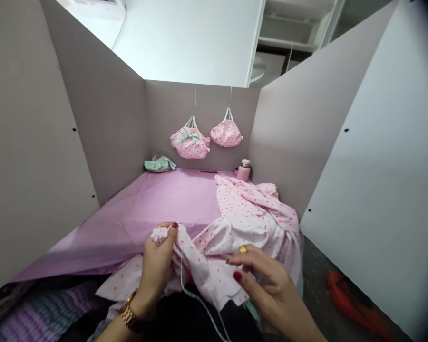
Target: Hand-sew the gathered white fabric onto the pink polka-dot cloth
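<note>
My left hand (159, 259) is closed on a bunched edge of pink dotted fabric (244, 232), with tight white gathers standing out beside the fingers. A pale cord (194, 295) comes from near the left thumb and loops down over my dark lap. To the right, my right hand (262, 282) hovers over the fabric with bent fingers and a small gap between thumb and forefinger. I see nothing held in it. The cloth spreads from my lap over the right part of the table.
A lilac cloth (174, 194) covers the table, walled by grey panels (110, 95). Two pink dotted pouches (190, 145) hang at the back. A pink bottle (244, 171) stands back right, a green patterned bundle (160, 164) back left. Something red (356, 304) lies low right.
</note>
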A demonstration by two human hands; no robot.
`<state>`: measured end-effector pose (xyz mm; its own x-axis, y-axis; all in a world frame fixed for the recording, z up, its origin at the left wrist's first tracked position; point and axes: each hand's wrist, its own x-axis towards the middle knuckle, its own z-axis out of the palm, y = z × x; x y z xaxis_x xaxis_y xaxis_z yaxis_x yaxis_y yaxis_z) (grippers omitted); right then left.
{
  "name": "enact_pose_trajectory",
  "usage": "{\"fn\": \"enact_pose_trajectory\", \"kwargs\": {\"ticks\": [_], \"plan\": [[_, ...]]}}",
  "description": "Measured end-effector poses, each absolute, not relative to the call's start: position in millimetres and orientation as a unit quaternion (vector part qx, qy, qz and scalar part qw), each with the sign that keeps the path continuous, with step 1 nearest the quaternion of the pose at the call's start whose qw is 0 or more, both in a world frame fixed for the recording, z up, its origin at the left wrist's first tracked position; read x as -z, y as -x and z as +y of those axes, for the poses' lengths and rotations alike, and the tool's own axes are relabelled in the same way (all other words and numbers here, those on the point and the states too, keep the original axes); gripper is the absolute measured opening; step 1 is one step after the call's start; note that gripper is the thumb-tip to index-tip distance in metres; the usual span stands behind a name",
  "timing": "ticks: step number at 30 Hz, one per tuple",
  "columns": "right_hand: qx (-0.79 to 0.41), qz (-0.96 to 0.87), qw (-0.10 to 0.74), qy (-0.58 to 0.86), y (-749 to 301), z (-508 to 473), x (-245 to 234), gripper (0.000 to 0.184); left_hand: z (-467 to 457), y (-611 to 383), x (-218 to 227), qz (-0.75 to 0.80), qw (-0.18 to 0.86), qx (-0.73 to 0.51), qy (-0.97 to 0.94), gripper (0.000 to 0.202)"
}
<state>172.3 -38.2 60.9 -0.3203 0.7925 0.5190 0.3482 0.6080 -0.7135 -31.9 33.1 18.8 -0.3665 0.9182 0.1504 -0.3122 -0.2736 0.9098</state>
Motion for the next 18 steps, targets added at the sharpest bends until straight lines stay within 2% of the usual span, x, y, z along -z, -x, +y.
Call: {"fn": "enact_pose_trajectory", "kwargs": {"ticks": [3, 6, 8, 10, 15, 18], "plan": [[-0.173, -0.771, 0.473, 0.389, -160, -26, -54, 0.013, 18, 21, -18, 0.468, 0.390, -0.633, -0.478, 0.015], [-0.131, -0.782, 0.468, 0.390, -151, -20, -47, 0.021, 5, 9, -20, 0.445, 0.381, -0.561, -0.585, 0.011], [-0.102, -0.792, 0.453, 0.396, -147, -18, -44, 0.019, 0, 4, -21, 0.421, 0.379, -0.534, -0.627, 0.009], [-0.070, -0.805, 0.428, 0.406, -145, -15, -41, 0.014, -3, 1, -22, 0.409, 0.378, -0.517, -0.650, 0.011], [-0.014, -0.835, 0.376, 0.401, -143, -8, -35, 0.022, -4, -1, -23, 0.386, 0.390, -0.497, -0.672, 0.016], [-0.002, -0.849, 0.402, 0.342, -146, -11, -32, 0.020, -3, -2, -23, 0.380, 0.404, -0.494, -0.669, 0.014]]}}
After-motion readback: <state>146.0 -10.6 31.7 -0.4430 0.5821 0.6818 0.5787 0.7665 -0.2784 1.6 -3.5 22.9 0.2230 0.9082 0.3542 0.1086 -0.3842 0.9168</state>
